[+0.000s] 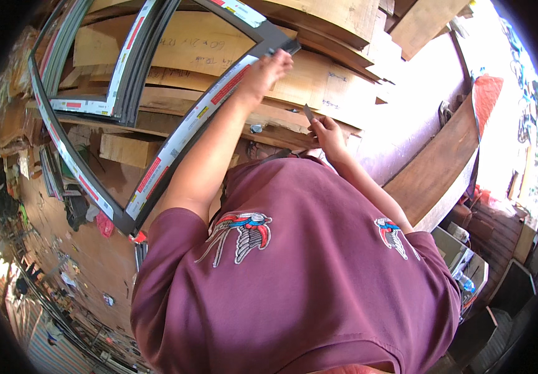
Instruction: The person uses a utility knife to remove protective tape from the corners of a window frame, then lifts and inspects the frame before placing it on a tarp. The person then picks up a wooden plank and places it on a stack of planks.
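Observation:
A large dark window frame (178, 138) with white, red-printed protective tape stands tilted on my left. At its upper right corner my left hand (264, 76) is closed over the edge, its fingers slightly blurred. In my right hand (329, 136), in front of my chest, a small thin knife (308, 113) is pinched, its blade pointing up and away from me. The knife is apart from the frame. Most of its handle is hidden in the fingers.
Stacked wooden boards (319, 81) lie just beyond my hands. More taped dark frames (133, 68) lean at the far left. A wide brown plank (440, 165) slants on the right. Scattered debris covers the brown floor (88, 262) at left.

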Demonstrator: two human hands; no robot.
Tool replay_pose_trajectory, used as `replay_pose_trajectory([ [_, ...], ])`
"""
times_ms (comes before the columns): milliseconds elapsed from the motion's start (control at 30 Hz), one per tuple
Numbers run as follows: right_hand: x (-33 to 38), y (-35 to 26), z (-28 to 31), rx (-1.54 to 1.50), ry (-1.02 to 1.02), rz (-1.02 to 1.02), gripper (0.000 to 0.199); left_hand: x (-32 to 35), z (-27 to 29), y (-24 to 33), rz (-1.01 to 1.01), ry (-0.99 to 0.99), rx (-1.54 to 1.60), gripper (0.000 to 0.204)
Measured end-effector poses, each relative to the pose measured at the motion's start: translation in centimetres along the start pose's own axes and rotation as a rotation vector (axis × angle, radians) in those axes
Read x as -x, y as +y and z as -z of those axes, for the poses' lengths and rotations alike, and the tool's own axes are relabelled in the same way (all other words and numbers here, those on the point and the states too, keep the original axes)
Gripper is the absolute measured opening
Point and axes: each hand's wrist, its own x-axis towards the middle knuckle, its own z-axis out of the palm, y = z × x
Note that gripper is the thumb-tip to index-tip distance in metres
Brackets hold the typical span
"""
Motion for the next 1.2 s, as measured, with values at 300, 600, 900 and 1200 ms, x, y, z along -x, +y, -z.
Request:
replay_pose_trajectory([
  [300,-2.2,3.2,0.6,0.349,-0.039,0.043,0.029,7.9,0.2,-7.9,0.107,0.061,-0.348,0.033],
  [600,-4.1,5.0,0.8,0.457,-0.053,0.068,0.033,18.6,9.9,-18.6,0.300,0.361,-0.826,0.037],
  [900,-5.6,4.9,1.0,0.696,-0.099,0.197,0.041,27.7,17.7,-25.3,0.781,0.385,-0.997,0.032],
  [1200,-3.6,3.1,0.6,0.742,-0.039,0.107,0.057,26.6,18.8,-25.3,0.814,0.503,-0.890,0.026],
])
